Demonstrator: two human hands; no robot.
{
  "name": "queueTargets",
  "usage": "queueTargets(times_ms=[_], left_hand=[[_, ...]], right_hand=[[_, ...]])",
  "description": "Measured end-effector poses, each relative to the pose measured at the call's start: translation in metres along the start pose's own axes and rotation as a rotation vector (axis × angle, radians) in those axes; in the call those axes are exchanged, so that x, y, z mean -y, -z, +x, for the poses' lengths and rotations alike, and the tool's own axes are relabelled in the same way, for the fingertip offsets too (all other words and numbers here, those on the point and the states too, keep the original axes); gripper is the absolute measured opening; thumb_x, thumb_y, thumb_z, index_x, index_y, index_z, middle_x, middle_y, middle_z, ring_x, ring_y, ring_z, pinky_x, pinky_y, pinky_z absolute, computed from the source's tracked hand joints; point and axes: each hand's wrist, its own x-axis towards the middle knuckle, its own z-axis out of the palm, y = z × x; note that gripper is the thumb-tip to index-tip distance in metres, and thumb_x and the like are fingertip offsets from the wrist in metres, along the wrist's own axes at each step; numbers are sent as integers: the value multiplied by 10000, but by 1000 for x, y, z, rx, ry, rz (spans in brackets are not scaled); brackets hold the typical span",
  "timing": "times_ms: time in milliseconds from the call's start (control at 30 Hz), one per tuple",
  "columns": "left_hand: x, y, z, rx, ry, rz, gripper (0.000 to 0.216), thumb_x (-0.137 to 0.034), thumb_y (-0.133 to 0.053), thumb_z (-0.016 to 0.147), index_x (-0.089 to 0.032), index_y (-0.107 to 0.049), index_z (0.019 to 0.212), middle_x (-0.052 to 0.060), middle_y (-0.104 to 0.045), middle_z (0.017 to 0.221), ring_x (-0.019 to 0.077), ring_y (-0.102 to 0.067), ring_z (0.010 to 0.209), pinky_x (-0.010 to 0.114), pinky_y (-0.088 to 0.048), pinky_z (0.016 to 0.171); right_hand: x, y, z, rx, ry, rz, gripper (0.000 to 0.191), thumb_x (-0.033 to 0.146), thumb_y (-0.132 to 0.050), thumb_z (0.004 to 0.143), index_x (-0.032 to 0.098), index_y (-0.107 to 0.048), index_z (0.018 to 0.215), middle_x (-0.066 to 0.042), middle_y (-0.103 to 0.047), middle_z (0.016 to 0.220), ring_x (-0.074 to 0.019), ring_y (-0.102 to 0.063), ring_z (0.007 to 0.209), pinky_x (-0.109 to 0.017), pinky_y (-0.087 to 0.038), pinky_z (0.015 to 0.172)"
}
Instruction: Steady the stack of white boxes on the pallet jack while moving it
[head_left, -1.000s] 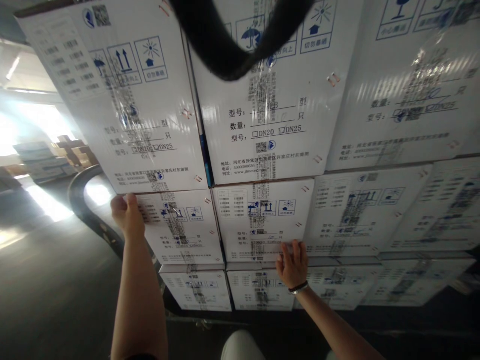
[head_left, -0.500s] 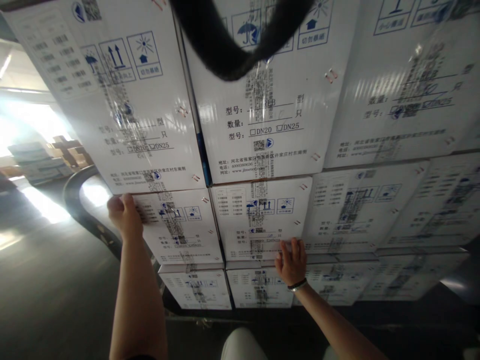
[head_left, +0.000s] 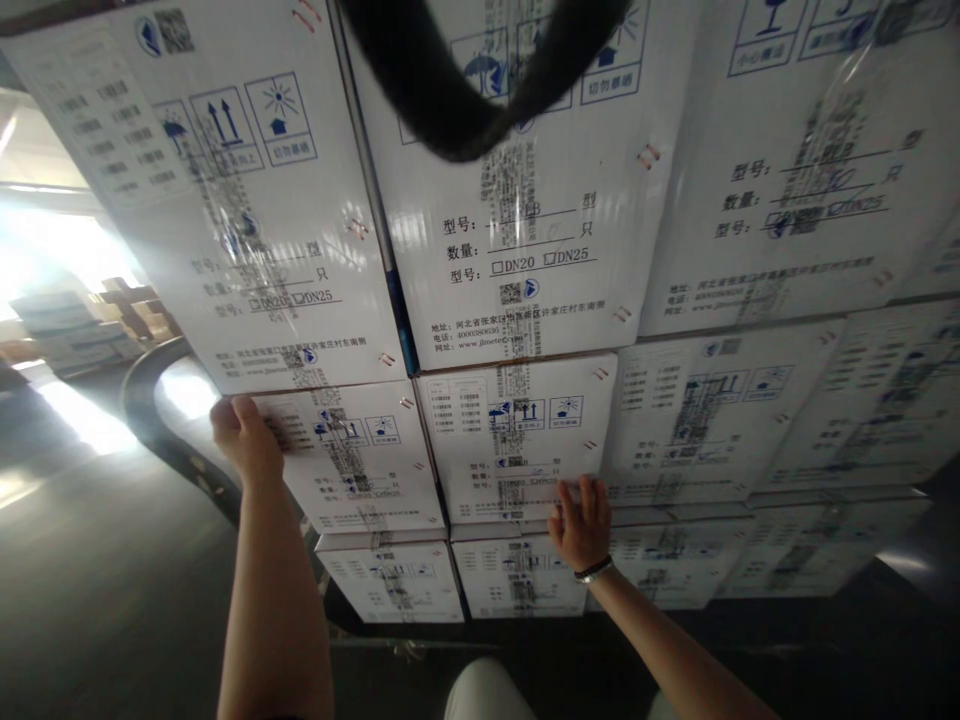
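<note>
A stack of white printed cartons, wrapped in clear film, fills the view. My left hand [head_left: 244,440] is curled round the upper left corner of the left carton [head_left: 360,470] in the second row down. My right hand [head_left: 581,525] lies flat with fingers stretched on the lower right edge of the middle carton [head_left: 517,440], where it meets the row below. A black bracelet sits on my right wrist. Larger-looking cartons [head_left: 247,220] tower above both hands.
A black strap [head_left: 465,100] hangs across the top of the view. A dark curved bar [head_left: 154,430] stands left of the stack. Wooden pallets and boxes [head_left: 112,315] sit far left in bright light. My pale-trousered knee [head_left: 487,690] shows below, over a dark floor.
Both hands stay on the same cartons, and my left hand has shifted slightly left and down at the corner. The view has drifted a little.
</note>
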Motion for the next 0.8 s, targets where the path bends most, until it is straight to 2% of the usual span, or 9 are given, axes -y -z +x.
queueTargets(times_ms=[167, 300, 500, 667, 800], left_hand=[[2, -1, 1, 14, 40, -64, 339, -474, -571, 655, -172, -478, 777, 20, -523, 756, 189, -531, 806, 370, -450, 768], [1, -1, 2, 5, 65, -30, 272, -417, -549, 692, -165, -490, 776, 5, -520, 731, 163, -515, 764, 339, -445, 726], [-1, 1, 1, 20, 59, 5, 219, -376, -552, 714, -176, -467, 741, -8, -501, 705, 159, -493, 734, 337, -429, 711], [-8, 0, -1, 11, 97, 23, 177, -330, -545, 710, -181, -457, 746, -9, -489, 704, 170, -502, 756, 360, -436, 752], [-14, 1, -2, 20, 85, 57, 175, -344, -523, 708, -184, -463, 742, 1, -497, 707, 174, -510, 747, 348, -436, 729]], right_hand=[[0, 1, 1, 0, 6, 15, 697, 217, -459, 850, 214, -179, 1488, -178, -235, 1507, -386, -293, 1342, -505, -429, 946], [1, 2, 3, -5, 11, 11, 694, 221, -448, 861, 213, -162, 1493, -168, -229, 1510, -382, -265, 1354, -491, -425, 947], [1, 0, 0, 0, -3, 8, 692, 228, -465, 849, 221, -194, 1486, -169, -272, 1495, -384, -333, 1317, -495, -440, 925], [1, 0, 0, 2, 3, 7, 711, 222, -463, 849, 216, -162, 1494, -169, -229, 1516, -395, -305, 1332, -511, -443, 922], [1, 1, 1, 4, 2, 9, 707, 219, -459, 851, 218, -163, 1493, -171, -228, 1516, -395, -312, 1327, -517, -442, 921]])
